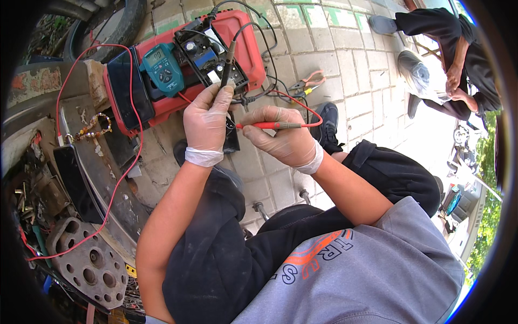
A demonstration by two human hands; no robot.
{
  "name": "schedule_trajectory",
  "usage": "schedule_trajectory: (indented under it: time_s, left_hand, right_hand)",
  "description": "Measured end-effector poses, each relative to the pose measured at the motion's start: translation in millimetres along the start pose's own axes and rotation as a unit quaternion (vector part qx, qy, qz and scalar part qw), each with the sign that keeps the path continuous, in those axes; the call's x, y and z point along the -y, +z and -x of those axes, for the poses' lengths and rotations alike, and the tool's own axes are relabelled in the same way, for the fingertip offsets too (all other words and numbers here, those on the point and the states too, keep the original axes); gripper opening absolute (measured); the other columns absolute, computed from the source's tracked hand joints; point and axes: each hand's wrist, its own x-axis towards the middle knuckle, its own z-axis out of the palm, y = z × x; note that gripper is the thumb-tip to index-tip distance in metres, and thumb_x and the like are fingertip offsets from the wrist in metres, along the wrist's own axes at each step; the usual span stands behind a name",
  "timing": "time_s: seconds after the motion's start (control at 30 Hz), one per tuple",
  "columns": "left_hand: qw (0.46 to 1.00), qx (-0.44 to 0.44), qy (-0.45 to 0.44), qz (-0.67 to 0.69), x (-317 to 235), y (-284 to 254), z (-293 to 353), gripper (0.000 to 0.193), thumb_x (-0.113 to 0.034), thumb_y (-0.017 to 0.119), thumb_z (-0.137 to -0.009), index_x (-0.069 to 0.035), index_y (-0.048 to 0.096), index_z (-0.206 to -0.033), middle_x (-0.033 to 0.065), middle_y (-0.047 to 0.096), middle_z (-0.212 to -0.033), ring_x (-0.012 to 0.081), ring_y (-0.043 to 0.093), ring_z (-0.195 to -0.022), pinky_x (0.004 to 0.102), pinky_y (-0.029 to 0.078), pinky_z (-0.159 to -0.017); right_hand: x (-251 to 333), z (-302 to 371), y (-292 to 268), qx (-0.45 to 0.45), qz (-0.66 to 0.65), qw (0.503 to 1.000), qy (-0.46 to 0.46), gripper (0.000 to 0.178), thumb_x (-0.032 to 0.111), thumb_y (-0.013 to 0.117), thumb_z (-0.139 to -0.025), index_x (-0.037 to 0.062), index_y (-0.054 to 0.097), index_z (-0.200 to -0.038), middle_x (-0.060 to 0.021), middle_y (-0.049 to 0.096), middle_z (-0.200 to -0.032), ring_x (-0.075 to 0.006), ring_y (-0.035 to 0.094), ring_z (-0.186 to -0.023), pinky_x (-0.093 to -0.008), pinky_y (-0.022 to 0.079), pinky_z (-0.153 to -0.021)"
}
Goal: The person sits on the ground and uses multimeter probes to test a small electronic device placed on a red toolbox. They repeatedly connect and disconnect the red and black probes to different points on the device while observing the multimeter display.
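My left hand [208,121], in a thin translucent glove, pinches a black test probe [227,63] that points up past the fingertips. The right hand [286,141], gloved the same way, is closed around a red test probe [264,125], its tip turned toward the left hand. A small dark piece [232,139] shows between the hands; its kind and what holds it are hidden. Just beyond my fingers, an opened black electronic unit [205,56] with a bare circuit board rests on a red case [248,40]. Beside it lies a teal multimeter [162,70] with its display lit.
A dark phone [128,89] lies on the case's left part. Orange-handled pliers [306,81] and a yellow-handled tool [311,90] lie on the paving. At left are another phone [78,181] with a red cable [116,189] and a holed metal plate [94,259]. Another person [458,59] sits upper right.
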Motion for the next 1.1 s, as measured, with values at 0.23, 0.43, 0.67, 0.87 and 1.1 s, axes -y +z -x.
schedule_trajectory:
  time_s: [0.23, 0.43, 0.67, 0.87, 1.1]
  left_hand:
    - [1.000, -0.002, -0.005, -0.005, 0.4, -1.5, 0.4, 0.028, -0.015, 0.073, -0.097, 0.005, 0.072, -0.115, 0.0033, 0.072, -0.092, 0.0087, 0.066, -0.072, 0.0220, 0.049, -0.064]
    - [1.000, 0.003, -0.007, -0.012, -0.8, -1.7, 0.3, 0.023, -0.017, 0.071, -0.098, -0.001, 0.074, -0.114, 0.0033, 0.074, -0.091, 0.0079, 0.066, -0.072, 0.0208, 0.046, -0.061]
    - [0.999, 0.011, -0.013, 0.028, -2.1, -0.8, -0.9, 0.021, -0.016, 0.069, -0.099, -0.002, 0.074, -0.113, 0.0031, 0.074, -0.092, 0.0060, 0.064, -0.071, 0.0202, 0.046, -0.060]
    - [1.000, 0.009, -0.024, 0.013, -2.6, -3.5, -2.2, 0.021, -0.017, 0.069, -0.099, -0.002, 0.074, -0.113, 0.0036, 0.075, -0.091, 0.0067, 0.064, -0.071, 0.0205, 0.046, -0.061]
    - [1.000, 0.009, -0.021, 0.002, -1.0, -3.7, -1.6, 0.022, -0.017, 0.070, -0.099, -0.002, 0.074, -0.113, 0.0035, 0.074, -0.091, 0.0070, 0.065, -0.071, 0.0208, 0.046, -0.060]
  right_hand:
    - [-0.8, -0.9, 1.9, -0.005, -0.013, 1.000, 0.000, 0.015, 0.008, 0.075, -0.085, 0.0031, 0.075, -0.099, -0.0096, 0.075, -0.087, -0.0200, 0.071, -0.075, -0.0309, 0.056, -0.072]
    - [0.0, -1.8, 0.6, -0.013, -0.133, 0.986, 0.100, 0.015, 0.007, 0.074, -0.085, 0.0006, 0.074, -0.098, -0.0093, 0.075, -0.087, -0.0126, 0.068, -0.075, -0.0292, 0.055, -0.073]
    - [-13.8, -6.7, 19.5, -0.038, -0.089, 0.995, -0.039, 0.012, 0.002, 0.074, -0.087, -0.0004, 0.071, -0.098, -0.0062, 0.072, -0.089, -0.0091, 0.064, -0.076, -0.0268, 0.054, -0.070]
    - [-21.0, 1.6, 28.6, -0.098, -0.039, 0.987, -0.120, 0.015, 0.000, 0.075, -0.084, 0.0027, 0.071, -0.099, -0.0087, 0.072, -0.087, -0.0155, 0.068, -0.072, -0.0295, 0.054, -0.067]
    - [-26.4, 2.2, 32.8, -0.105, -0.039, 0.984, -0.141, 0.018, -0.001, 0.075, -0.084, 0.0042, 0.071, -0.101, -0.0096, 0.072, -0.087, -0.0195, 0.070, -0.074, -0.0313, 0.055, -0.067]
